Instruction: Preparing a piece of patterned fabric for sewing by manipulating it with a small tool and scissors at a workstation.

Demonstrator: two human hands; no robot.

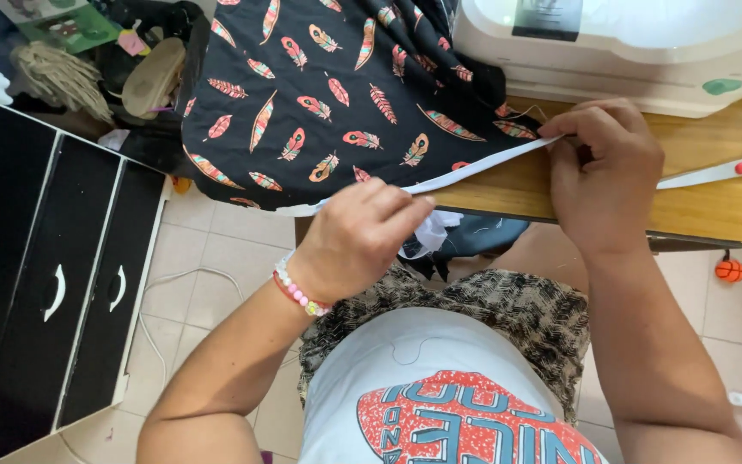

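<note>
A black fabric (337, 86) printed with orange and pink feathers hangs over the left end of a wooden table (714, 206). A white band (483, 165) runs along its lower edge. My left hand (358, 236), with a bead bracelet on the wrist, pinches the band's left part just off the table edge. My right hand (607, 167) pinches the band's right end on the tabletop. The band is stretched straight between both hands.
A white sewing machine (646, 47) stands at the back of the table. Scissors (723, 170) with a dark handle lie to the right of my right hand. A black drawer cabinet (45, 275) stands on the left. A small orange ball (730, 270) hangs under the table.
</note>
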